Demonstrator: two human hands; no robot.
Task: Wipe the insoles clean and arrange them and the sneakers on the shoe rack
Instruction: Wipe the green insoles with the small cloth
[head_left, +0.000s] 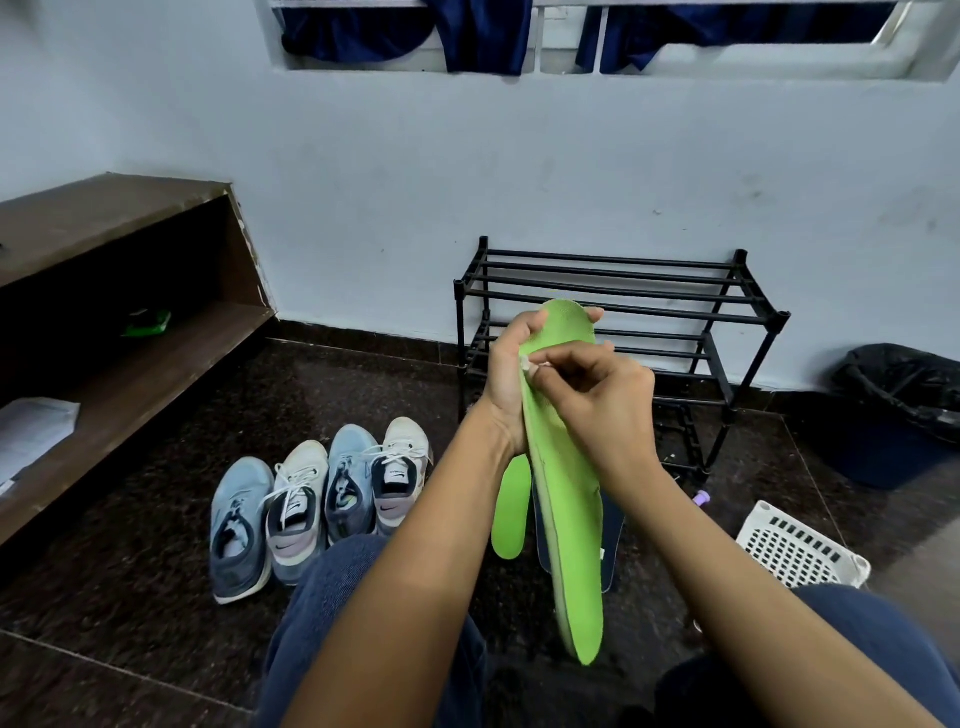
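Note:
My left hand (506, 376) grips a long green insole (569, 499) near its toe end and holds it upright over my lap. My right hand (597, 395) pinches a small white wipe (529, 364) against the insole's left edge. A second green insole (511, 506) lies on the floor behind, beside a dark insole (614, 540) that is mostly hidden. Several sneakers, blue (239, 525) and white (298, 509), stand in a row on the floor to the left. The black shoe rack (623, 322) stands bare against the wall.
A white perforated basket (800, 548) sits at the right, with a dark bin lined with a black bag (898, 410) beyond it. A wooden shelf unit (130, 312) runs along the left wall. My knees in blue jeans (332, 613) fill the bottom.

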